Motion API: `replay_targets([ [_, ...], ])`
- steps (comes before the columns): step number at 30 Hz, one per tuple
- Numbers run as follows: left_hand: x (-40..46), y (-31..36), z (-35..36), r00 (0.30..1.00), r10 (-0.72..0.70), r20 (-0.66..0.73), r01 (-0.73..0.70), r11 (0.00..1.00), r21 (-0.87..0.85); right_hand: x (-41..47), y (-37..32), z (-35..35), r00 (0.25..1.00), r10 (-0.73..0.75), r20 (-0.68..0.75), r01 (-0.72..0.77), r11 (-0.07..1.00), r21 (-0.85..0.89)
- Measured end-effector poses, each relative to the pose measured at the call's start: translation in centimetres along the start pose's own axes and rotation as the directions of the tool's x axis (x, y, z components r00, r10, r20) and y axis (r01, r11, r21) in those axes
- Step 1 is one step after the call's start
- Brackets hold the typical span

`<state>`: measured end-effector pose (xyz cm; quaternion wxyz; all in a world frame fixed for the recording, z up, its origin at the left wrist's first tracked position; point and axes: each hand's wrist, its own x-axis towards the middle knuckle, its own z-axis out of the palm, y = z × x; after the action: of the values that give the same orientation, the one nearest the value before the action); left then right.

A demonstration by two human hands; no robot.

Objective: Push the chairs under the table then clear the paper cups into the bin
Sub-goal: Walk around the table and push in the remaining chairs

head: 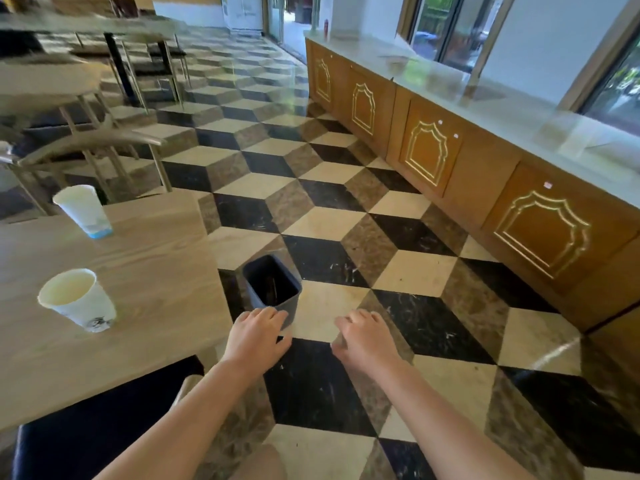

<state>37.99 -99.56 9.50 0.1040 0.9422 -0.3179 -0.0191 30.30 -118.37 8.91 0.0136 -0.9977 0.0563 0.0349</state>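
Two paper cups stood upright on the wooden table (145, 271), well apart from each other: the near cup (78, 299) sat toward the table's left part, white with a dark mark near its base and its inside pale and bare, and the far cup (83, 209) stood close to the table's far edge, white with a blue band at its base. The bin (272, 285), a small dark rectangular one, stood on the floor just beside the table's right edge, open at the top, with something thin and brownish lying inside it. A chair (104, 420) with a dark seat sat partly tucked under the table's near edge, its seat sticking out toward the person. Another chair (90, 150), with a curved pale back, stood beyond the table's far edge, blurred. The left hand (258, 336) hung palm down over the floor in front of the bin's near corner, fingers loosely curled and holding nothing. The right hand (365, 341) hovered palm down to its right, apart from it, fingers likewise half curled and empty. The floor (346, 237) was tiled in black, cream and brown diamonds. Along the right ran a wooden counter (429, 154) with gold-framed doors and a pale top, under windows (446, 26).
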Motion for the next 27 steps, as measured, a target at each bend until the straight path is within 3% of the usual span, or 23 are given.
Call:
replay_targets([
  [16,33.4,-0.8,0.4,1.000,0.008,0.025,-0.009,1.000,0.010,27.4,15.2,-5.2,0.998,0.052,-0.036,-0.048,0.995,0.093],
  [27,50.8,-3.7,2.3,0.989,-0.147,0.034,0.148,0.988,-0.040,46.9,22.7,-4.6,0.995,-0.102,-0.015,0.103,0.990,0.100],
])
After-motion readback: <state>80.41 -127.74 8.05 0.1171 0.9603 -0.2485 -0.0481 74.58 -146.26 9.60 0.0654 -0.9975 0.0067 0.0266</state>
